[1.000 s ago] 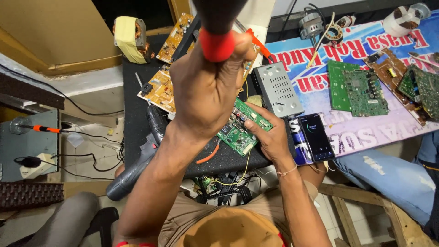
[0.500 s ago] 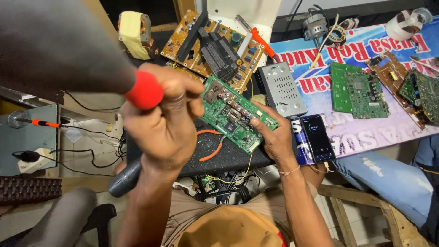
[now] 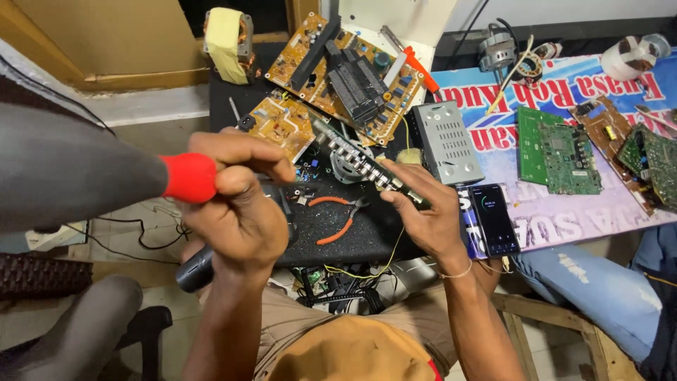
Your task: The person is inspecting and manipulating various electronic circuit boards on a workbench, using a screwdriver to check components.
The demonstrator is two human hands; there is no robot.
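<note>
The left hand (image 3: 236, 204) has its grip closed around a tool with a red collar (image 3: 189, 178) and a grey body, blurred at the left of the frame. The right hand (image 3: 427, 212) pinches the near end of a circuit board (image 3: 367, 164) held on edge, its row of round connectors facing up, at frame centre above the black mat (image 3: 367, 229). Keeping the board braced and the tool tip steady would serve best. Orange-handled pliers (image 3: 337, 215) lie just below; a phone (image 3: 493, 219) crowds the right, so free room lies toward the lower centre.
</note>
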